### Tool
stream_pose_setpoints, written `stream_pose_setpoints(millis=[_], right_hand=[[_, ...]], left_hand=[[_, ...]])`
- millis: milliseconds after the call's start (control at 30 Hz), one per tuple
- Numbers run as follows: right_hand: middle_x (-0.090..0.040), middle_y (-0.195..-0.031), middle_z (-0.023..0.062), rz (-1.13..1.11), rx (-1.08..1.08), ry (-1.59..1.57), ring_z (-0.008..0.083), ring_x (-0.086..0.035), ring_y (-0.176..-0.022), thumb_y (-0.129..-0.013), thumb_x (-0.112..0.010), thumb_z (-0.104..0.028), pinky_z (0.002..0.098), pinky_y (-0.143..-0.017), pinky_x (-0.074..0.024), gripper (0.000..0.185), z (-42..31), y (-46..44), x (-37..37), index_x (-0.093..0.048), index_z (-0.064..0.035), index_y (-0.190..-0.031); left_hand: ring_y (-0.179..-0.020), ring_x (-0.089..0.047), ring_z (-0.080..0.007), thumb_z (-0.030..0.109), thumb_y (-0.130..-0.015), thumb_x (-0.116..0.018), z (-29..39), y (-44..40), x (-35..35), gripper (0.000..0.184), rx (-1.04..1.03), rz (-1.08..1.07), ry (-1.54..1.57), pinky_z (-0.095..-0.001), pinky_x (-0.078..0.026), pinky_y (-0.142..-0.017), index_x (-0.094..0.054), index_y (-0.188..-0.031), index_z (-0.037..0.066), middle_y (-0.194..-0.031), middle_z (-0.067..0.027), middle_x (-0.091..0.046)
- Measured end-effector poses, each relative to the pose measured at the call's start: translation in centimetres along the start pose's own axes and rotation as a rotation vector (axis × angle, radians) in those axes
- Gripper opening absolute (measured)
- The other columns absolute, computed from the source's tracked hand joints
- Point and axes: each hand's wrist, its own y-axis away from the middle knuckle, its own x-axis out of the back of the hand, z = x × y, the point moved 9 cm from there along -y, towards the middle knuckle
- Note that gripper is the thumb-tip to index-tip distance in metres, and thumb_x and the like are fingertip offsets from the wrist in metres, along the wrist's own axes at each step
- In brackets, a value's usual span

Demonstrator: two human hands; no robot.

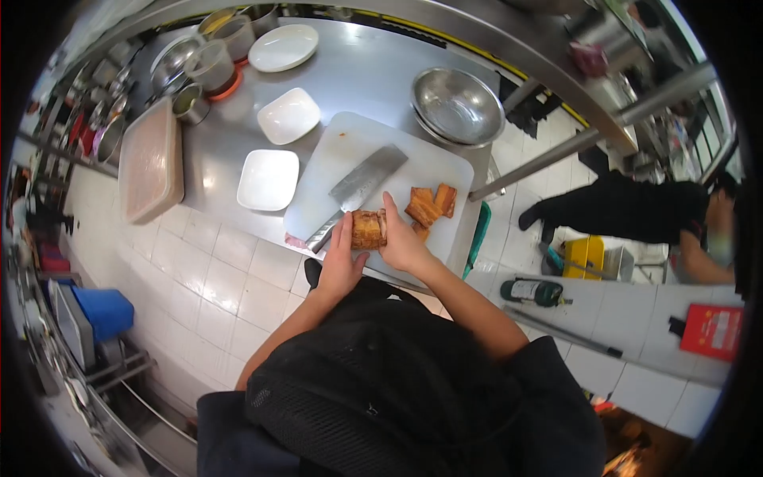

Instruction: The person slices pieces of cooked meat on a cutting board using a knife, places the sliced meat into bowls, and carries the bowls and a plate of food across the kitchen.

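The work area is a kitchen with a tiled floor [246, 286]. A stainless-steel table [366, 67] stands ahead of the left fingers [346, 228] and right fingers [390, 210]. A white cutting board [447, 168] lies on the table, beneath and beyond the fingers. Both sets of fingers grasp a browned meat block [366, 230] from opposite ends; the block is between them, over the near part of the cutting board. Contact between block and board cannot be determined. A cleaver [369, 177] lies on the cutting board: blade beyond the fingers, handle beside the left fingers. Smaller browned meat pieces [424, 207] lie just right of the right fingers. Two square white bowls [269, 181] stand beyond and left of the left fingers.
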Motion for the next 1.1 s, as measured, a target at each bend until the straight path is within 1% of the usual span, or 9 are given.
stream_pose_setpoints(millis=[67, 167, 300, 500, 633, 900, 1000, 1067, 1100], right_hand=[[-0.035, -0.158, 0.032, 0.091, -0.082, -0.206, 0.0468, -0.048, -0.139, -0.076, -0.067, 0.009, 0.0422, -0.115, -0.0423, 0.103, 0.3, 1.4, -0.2, -0.01, 0.0033, -0.162], [-0.033, -0.16, 0.0322, 0.255, -0.047, -0.303, 0.0443, -0.039, -0.147, -0.077, -0.065, 0.009, 0.0413, -0.12, -0.0364, 0.1, 0.2, 2.9, -1.0, -0.013, 0.004, -0.162], [-0.033, -0.16, 0.0316, 0.302, -0.037, -0.348, 0.0428, -0.033, -0.151, -0.077, -0.064, 0.009, 0.0418, -0.122, -0.0327, 0.099, 0.7, 3.7, -2.0, -0.014, 0.0038, -0.162], [-0.034, -0.16, 0.0313, 0.354, 0.044, -0.452, 0.0421, -0.034, -0.151, -0.077, -0.062, 0.012, 0.0418, -0.123, -0.0305, 0.099, 0.7, 3.9, -2.3, -0.014, 0.002, -0.163], [-0.037, -0.158, 0.0316, 0.379, 0.067, -0.446, 0.0437, -0.038, -0.148, -0.078, -0.06, 0.014, 0.043, -0.121, -0.0337, 0.098, 0.9, 3.9, -1.1, -0.016, -0.0016, -0.164], [-0.044, -0.15, 0.032, 0.333, 0.083, -0.041, 0.0468, -0.045, -0.139, -0.076, -0.064, 0.013, 0.0492, -0.11, -0.0453, 0.096, -0.6, 2.7, -0.8, -0.017, 0.0048, -0.16], [-0.056, -0.134, 0.0343, 0.296, 0.017, 0.036, 0.0484, -0.055, -0.126, -0.078, -0.063, 0.012, 0.051, -0.103, -0.0481, 0.092, -1.0, 1.5, 0.3, -0.02, 0.005, -0.159], [-0.066, -0.116, 0.0313, 0.085, -0.231, -0.058, 0.0478, -0.063, -0.114, -0.077, -0.067, 0.005, 0.0529, -0.097, -0.0505, 0.079, 0.3, 0.3, 0.4, -0.034, 0.0081, -0.149], [-0.066, -0.116, 0.0313, 0.08, -0.227, -0.053, 0.0478, -0.063, -0.114, -0.077, -0.067, 0.005, 0.0529, -0.097, -0.0505, 0.079, 0.8, -0.4, 0.7, -0.034, 0.0081, -0.149]], left_hand=[[-0.136, -0.046, -0.0505, -0.006, -0.082, -0.074, 0.1, -0.7, -0.4, 0.1, -0.016, -0.043, 0.023, -0.0486, -0.046, -0.109, -0.014, -0.162, -0.003, -0.152, -0.0301, -0.039], [-0.136, -0.047, -0.0497, -0.005, -0.081, -0.075, -0.3, -0.6, -1.1, 0.102, -0.023, -0.058, 0.044, -0.0467, -0.046, -0.109, -0.013, -0.163, -0.003, -0.151, -0.031, -0.042], [-0.138, -0.047, -0.0491, -0.006, -0.081, -0.075, 0.4, -0.5, -1.5, 0.102, -0.106, -0.021, -0.091, -0.046, -0.045, -0.11, -0.015, -0.163, -0.003, -0.154, -0.0321, -0.04], [-0.142, -0.043, -0.0475, -0.009, -0.08, -0.072, -1.5, 0.1, -2.0, 0.102, 0.124, -0.1, 0.155, -0.0439, -0.042, -0.114, -0.013, -0.164, -0.003, -0.157, -0.032, -0.038], [-0.137, -0.049, -0.0489, -0.011, -0.082, -0.068, -0.1, -0.8, -1.4, 0.1, -0.042, -0.018, 0.009, -0.0439, -0.045, -0.111, -0.01, -0.164, -0.003, -0.154, -0.0327, -0.043], [-0.123, -0.058, -0.0501, -0.012, -0.086, -0.062, -1.4, -1.5, -2.0, 0.093, 0.074, -0.077, -0.013, -0.0479, -0.05, -0.099, -0.011, -0.162, -0.006, -0.141, -0.0351, -0.053], [-0.113, -0.063, -0.0495, -0.01, -0.084, -0.065, 0.1, -3.1, -0.8, 0.092, 0.105, -0.072, -0.077, -0.0494, -0.052, -0.092, -0.017, -0.161, -0.006, -0.128, -0.0345, -0.061], [-0.109, -0.066, -0.048, -0.002, -0.079, -0.076, 0.4, -4.1, -0.5, 0.083, 0.27, -0.28, -0.206, -0.0498, -0.054, -0.089, -0.037, -0.152, -0.008, -0.118, -0.0344, -0.066], [-0.109, -0.066, -0.048, -0.002, -0.079, -0.076, 0.3, -5.0, 0.1, 0.083, 0.274, -0.273, -0.203, -0.0498, -0.054, -0.089, -0.037, -0.152, -0.008, -0.118, -0.0344, -0.066]])
